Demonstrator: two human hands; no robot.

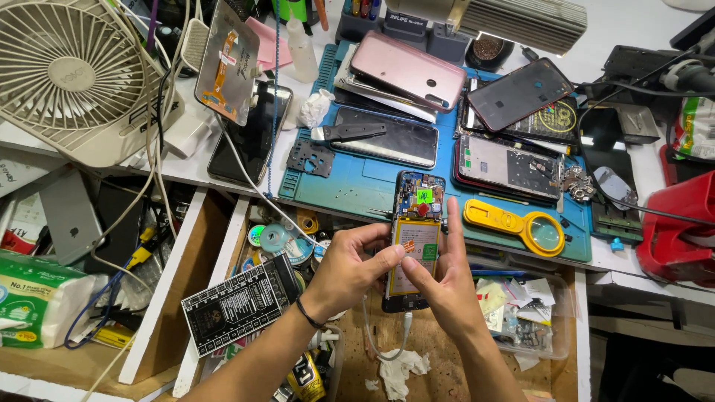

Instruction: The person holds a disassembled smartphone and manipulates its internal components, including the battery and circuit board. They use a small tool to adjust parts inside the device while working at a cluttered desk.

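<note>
Far left, a white fan point(74, 74) stands on the tabletop point(655, 171); below it lie a tissue pack point(37, 301) and a grey phone point(68, 216). A black board point(240, 304) with white print rests on the open drawer point(223, 246).

Left hand point(350, 268): fingers curled around the left edge of the opened phone point(413, 242), thumb pressed on its yellow battery point(415, 257). Right hand point(443, 286): it closes on the phone's right edge, thumb on the battery, index finger raised straight up along the side. Both hands are clamped on the phone, close together, thumbs nearly touching. The phone is held over the drawer, its top end at the front edge of the blue mat point(357, 186).

Progress, as judged from this view: the back cover is off, and the circuit board and battery are exposed. The battery sits in its bay. A white cable point(406, 331) hangs from the phone's lower end. Closing the case is not yet done.

On the mat lie a pink phone back point(408, 71), a black screen point(391, 138), a dark panel point(520, 93), a bare frame point(506, 165) and a yellow magnifier point(521, 225). A red object point(681, 227) is cut off at the right edge.

Hidden or unclear: the thumbs cover part of the battery; whether its connector is seated cannot be told. Drawer contents are too cluttered to identify singly.
</note>
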